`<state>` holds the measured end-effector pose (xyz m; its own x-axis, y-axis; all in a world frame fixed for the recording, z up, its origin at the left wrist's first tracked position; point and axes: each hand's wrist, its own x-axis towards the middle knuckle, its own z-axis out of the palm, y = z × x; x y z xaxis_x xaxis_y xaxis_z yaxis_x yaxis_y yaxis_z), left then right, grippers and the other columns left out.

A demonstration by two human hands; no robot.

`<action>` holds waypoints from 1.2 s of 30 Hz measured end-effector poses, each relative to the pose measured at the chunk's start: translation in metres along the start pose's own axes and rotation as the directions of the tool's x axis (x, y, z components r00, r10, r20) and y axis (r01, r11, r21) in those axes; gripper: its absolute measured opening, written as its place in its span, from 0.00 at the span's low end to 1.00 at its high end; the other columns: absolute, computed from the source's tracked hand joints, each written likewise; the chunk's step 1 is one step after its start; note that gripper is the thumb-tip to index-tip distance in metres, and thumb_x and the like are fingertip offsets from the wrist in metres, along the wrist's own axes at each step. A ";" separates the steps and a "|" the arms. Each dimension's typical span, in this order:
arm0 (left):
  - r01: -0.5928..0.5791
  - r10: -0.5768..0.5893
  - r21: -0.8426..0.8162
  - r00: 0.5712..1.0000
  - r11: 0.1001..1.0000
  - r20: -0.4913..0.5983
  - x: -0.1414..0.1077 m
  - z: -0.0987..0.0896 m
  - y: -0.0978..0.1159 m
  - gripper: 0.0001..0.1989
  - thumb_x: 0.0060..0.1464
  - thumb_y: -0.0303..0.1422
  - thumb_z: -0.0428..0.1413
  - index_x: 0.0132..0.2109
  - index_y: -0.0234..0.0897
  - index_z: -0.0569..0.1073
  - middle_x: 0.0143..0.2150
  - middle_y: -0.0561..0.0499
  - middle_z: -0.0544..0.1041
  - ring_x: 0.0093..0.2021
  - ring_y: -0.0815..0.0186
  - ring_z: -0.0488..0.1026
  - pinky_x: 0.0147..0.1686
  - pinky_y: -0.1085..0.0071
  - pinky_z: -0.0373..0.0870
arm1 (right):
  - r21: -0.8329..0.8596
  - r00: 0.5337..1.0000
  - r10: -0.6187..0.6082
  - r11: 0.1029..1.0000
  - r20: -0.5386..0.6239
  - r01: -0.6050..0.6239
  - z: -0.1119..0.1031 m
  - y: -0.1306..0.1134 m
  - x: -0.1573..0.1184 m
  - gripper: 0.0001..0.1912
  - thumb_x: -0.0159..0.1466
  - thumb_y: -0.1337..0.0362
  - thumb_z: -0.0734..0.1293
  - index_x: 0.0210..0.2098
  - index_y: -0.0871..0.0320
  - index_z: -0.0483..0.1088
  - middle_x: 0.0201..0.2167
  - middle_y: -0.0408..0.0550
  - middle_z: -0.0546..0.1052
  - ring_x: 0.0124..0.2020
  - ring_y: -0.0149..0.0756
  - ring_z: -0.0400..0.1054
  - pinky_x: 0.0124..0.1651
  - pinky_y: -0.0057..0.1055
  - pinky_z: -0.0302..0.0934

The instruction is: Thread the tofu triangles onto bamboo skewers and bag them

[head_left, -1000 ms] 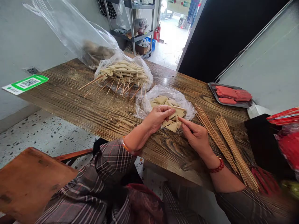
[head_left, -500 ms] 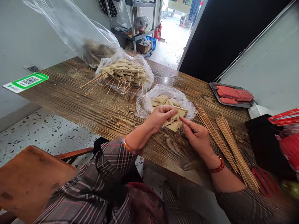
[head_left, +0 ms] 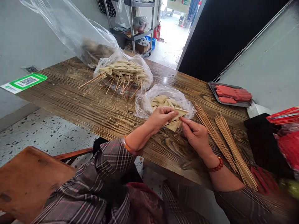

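Note:
My left hand (head_left: 161, 117) pinches a folded triangular tan sheet (head_left: 179, 114) over the front of an open plastic bag (head_left: 140, 105). More tan triangles (head_left: 161, 99) lie inside that bag. My right hand (head_left: 196, 134) is closed, thumb against fingers, its index fingertip at the sheet's lower edge; what it pinches is too small to make out. Further back on the left, a second bag (head_left: 149, 70) holds stacked tan triangles on skewers (head_left: 123, 66), the sticks pointing toward me. Two bundles of thin wooden sticks (head_left: 211, 135) (head_left: 235, 152) lie right of my right hand.
The wooden table (head_left: 93, 109) bears a dark tray (head_left: 212, 88) of red packs at the back right. Red-handled scissors (head_left: 263, 180) and a black box (head_left: 261, 143) are at the right. A green-and-white card (head_left: 24, 82) lies far left, a wooden stool (head_left: 35, 183) below.
The view has shifted slightly. The tan sheet between my hands is tilted a little differently, and its lower part shows less. Both hands keep nearly the same pose.

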<state>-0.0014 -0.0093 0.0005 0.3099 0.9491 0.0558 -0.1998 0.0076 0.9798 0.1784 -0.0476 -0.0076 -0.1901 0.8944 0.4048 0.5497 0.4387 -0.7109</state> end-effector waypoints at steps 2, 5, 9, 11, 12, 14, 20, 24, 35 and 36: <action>0.008 -0.009 0.020 1.000 1.000 0.028 0.000 0.001 -0.001 0.19 0.50 0.46 0.61 0.28 0.33 0.74 0.22 0.56 0.64 0.24 0.74 0.57 0.26 0.74 0.53 | -0.006 1.000 0.012 1.000 -0.008 -0.012 0.000 0.000 0.000 0.14 0.65 0.62 0.63 0.45 0.55 0.79 0.30 0.48 0.82 0.34 0.40 0.77 0.37 0.34 0.71; -0.001 -0.001 0.044 0.999 0.999 0.043 -0.001 0.002 0.000 0.18 0.52 0.46 0.60 0.27 0.33 0.73 0.21 0.56 0.63 0.24 0.74 0.57 0.26 0.74 0.53 | 0.002 1.000 0.022 1.000 -0.003 -0.022 -0.001 -0.002 0.001 0.13 0.65 0.61 0.62 0.43 0.56 0.78 0.27 0.47 0.80 0.30 0.37 0.75 0.33 0.31 0.68; -0.002 0.003 -0.015 1.000 1.000 0.031 -0.001 0.004 0.003 0.18 0.51 0.45 0.61 0.26 0.33 0.71 0.22 0.57 0.64 0.24 0.76 0.57 0.25 0.75 0.54 | 0.011 0.999 0.042 0.999 0.028 -0.043 -0.002 -0.004 0.002 0.14 0.65 0.60 0.63 0.44 0.57 0.77 0.21 0.42 0.75 0.21 0.31 0.67 0.27 0.28 0.62; 0.007 -0.007 -0.086 1.000 0.996 0.009 0.001 0.003 0.002 0.18 0.49 0.45 0.62 0.27 0.33 0.72 0.23 0.57 0.64 0.24 0.76 0.58 0.25 0.76 0.56 | 0.011 0.998 0.052 0.999 0.044 -0.052 -0.002 -0.006 0.002 0.15 0.65 0.60 0.63 0.46 0.58 0.77 0.19 0.40 0.72 0.19 0.30 0.63 0.25 0.28 0.59; 0.005 -0.006 -0.118 1.000 0.993 -0.013 0.002 0.003 0.001 0.18 0.49 0.45 0.62 0.27 0.33 0.71 0.23 0.57 0.64 0.24 0.75 0.58 0.26 0.76 0.57 | 0.012 0.997 0.053 0.998 0.049 -0.053 -0.002 -0.006 0.002 0.16 0.65 0.59 0.63 0.47 0.59 0.77 0.18 0.40 0.72 0.18 0.29 0.62 0.25 0.28 0.59; -0.011 0.002 -0.161 0.998 0.987 -0.060 0.004 0.000 -0.001 0.17 0.48 0.44 0.63 0.27 0.33 0.71 0.23 0.56 0.64 0.24 0.75 0.59 0.26 0.76 0.58 | 0.016 0.997 0.052 0.998 0.053 -0.053 -0.002 -0.006 0.002 0.16 0.65 0.59 0.63 0.47 0.59 0.77 0.20 0.41 0.73 0.20 0.29 0.63 0.26 0.27 0.59; -0.008 -0.002 -0.167 0.998 0.986 -0.059 0.007 -0.003 -0.003 0.21 0.49 0.47 0.62 0.25 0.34 0.67 0.22 0.56 0.64 0.23 0.76 0.57 0.24 0.76 0.55 | 0.027 0.998 0.038 0.999 0.055 -0.040 -0.001 -0.004 0.000 0.15 0.65 0.61 0.63 0.46 0.57 0.78 0.26 0.45 0.79 0.25 0.32 0.70 0.31 0.29 0.64; -0.008 0.003 -0.145 0.999 0.989 -0.036 0.004 0.000 -0.001 0.23 0.49 0.48 0.62 0.23 0.33 0.67 0.21 0.55 0.63 0.23 0.75 0.57 0.24 0.75 0.53 | 0.012 0.999 0.030 0.999 0.032 -0.030 0.000 -0.004 0.000 0.14 0.65 0.62 0.63 0.45 0.57 0.78 0.27 0.46 0.80 0.29 0.35 0.74 0.35 0.31 0.66; -0.040 0.034 0.104 0.998 0.994 0.059 0.000 0.006 0.002 0.22 0.55 0.47 0.56 0.24 0.34 0.66 0.21 0.57 0.59 0.23 0.75 0.54 0.24 0.74 0.49 | -0.007 1.000 0.029 1.000 -0.010 -0.029 -0.001 -0.004 0.001 0.11 0.65 0.62 0.63 0.39 0.59 0.77 0.26 0.45 0.78 0.24 0.30 0.67 0.30 0.28 0.61; -0.063 0.056 0.128 0.997 0.990 0.057 0.000 0.005 0.002 0.20 0.56 0.46 0.55 0.26 0.34 0.68 0.22 0.57 0.61 0.23 0.75 0.55 0.24 0.74 0.51 | -0.008 0.999 0.036 0.999 -0.021 -0.036 -0.003 -0.003 0.002 0.11 0.64 0.62 0.63 0.39 0.59 0.77 0.25 0.44 0.78 0.23 0.30 0.67 0.30 0.28 0.61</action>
<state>0.0032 -0.0109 0.0039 0.3505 0.9287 0.1213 -0.0986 -0.0922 0.9908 0.1784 -0.0478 -0.0030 -0.1526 0.9076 0.3910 0.5631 0.4050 -0.7203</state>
